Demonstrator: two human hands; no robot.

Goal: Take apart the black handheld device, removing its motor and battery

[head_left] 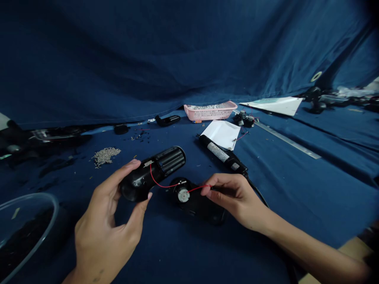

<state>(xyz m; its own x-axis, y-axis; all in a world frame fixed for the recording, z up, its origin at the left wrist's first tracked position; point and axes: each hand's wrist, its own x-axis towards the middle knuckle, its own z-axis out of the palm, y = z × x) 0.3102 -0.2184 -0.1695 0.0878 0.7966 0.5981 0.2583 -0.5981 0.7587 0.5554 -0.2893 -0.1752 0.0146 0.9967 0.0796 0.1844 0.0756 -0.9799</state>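
Observation:
My left hand [109, 217] grips a black plastic housing [152, 169] between thumb and fingers, its ribbed end tilted up to the right. A red wire [160, 184] runs from the housing to a small round motor [183, 195] with a pale end face. Between the thumb and fingertips of my right hand [231, 197] is a second red wire [197, 188], which leads to the same motor. Beneath and right of the motor lies a dark casing [204, 211] on the blue cloth, partly in shadow.
A black corded tool [222, 154] lies beside white paper [222, 132]. Farther back are a pink basket [210, 114], small motors [244, 118], a metal ruler [287, 140] and another black housing [168, 120]. Small screws [106, 156] and a clear tub [55, 213] are at left.

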